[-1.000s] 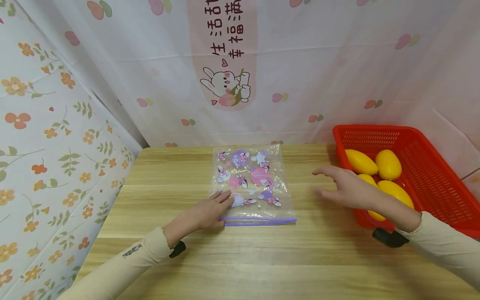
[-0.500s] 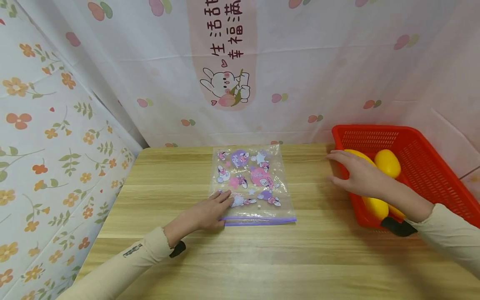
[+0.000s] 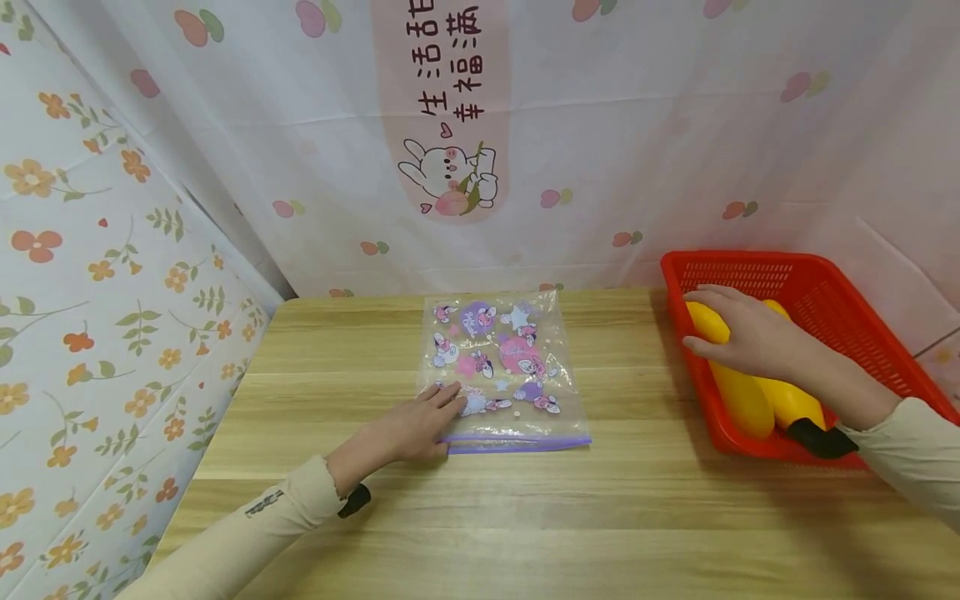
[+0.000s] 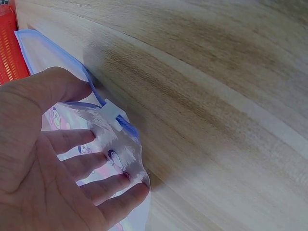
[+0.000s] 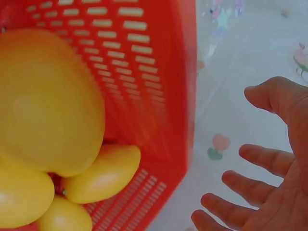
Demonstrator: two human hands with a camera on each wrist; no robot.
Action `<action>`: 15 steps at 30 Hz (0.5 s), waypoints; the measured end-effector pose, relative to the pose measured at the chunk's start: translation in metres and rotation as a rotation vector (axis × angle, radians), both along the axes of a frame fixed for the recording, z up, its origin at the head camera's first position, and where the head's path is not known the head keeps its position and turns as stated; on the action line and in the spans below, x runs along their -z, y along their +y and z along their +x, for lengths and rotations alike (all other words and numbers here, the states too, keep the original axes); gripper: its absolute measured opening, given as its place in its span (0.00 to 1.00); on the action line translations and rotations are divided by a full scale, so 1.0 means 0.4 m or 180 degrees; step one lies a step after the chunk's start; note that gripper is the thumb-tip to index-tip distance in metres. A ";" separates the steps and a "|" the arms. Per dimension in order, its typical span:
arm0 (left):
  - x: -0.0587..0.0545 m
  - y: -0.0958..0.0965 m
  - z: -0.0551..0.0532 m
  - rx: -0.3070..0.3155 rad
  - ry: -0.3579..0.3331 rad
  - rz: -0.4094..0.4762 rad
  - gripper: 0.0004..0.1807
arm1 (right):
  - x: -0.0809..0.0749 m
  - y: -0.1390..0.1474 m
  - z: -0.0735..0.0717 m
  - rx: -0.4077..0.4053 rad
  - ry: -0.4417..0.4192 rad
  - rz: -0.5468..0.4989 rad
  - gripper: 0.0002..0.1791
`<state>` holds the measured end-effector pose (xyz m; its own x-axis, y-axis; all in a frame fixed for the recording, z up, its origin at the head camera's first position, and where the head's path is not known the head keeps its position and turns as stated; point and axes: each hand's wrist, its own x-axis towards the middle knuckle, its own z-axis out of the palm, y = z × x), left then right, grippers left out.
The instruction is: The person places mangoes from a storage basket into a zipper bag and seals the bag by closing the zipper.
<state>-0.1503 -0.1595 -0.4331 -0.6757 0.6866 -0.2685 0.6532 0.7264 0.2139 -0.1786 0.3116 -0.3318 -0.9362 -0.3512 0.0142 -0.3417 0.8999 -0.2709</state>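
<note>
Left hand (image 3: 411, 427), fingers loosely extended, rests on the printed zip bag (image 3: 510, 358) lying flat on the table (image 3: 480, 533), while the right hand (image 3: 750, 333), holding nothing, has moved from beside the red basket (image 3: 855, 329) to over it, apparently bringing the yellow fruit (image 3: 746, 404) inside within reach.

a pale curtain (image 3: 600, 158) printed with a rabbit and writing hangs behind the wood-grain tabletop (image 3: 480, 525); orange-flowered white cloth (image 3: 105, 300) lines the left side.

A rabbit-print curtain (image 3: 600, 158) hangs behind the wood-grained table (image 3: 525, 525); a flowered cloth (image 3: 82, 275) hangs at its left.
</note>
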 end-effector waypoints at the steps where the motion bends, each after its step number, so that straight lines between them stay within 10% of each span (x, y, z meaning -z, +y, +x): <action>1: 0.000 0.000 0.000 -0.0005 -0.0006 0.0006 0.38 | -0.001 0.005 -0.001 0.0012 -0.0028 0.0012 0.39; 15: 0.007 0.000 -0.004 0.0029 0.0046 -0.0030 0.39 | -0.017 0.084 -0.039 0.0248 -0.0292 0.0269 0.47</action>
<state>-0.1519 -0.1596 -0.4360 -0.6733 0.6902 -0.2653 0.6627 0.7224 0.1975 -0.1941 0.3452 -0.3248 -0.9567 -0.2737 -0.0992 -0.2472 0.9437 -0.2198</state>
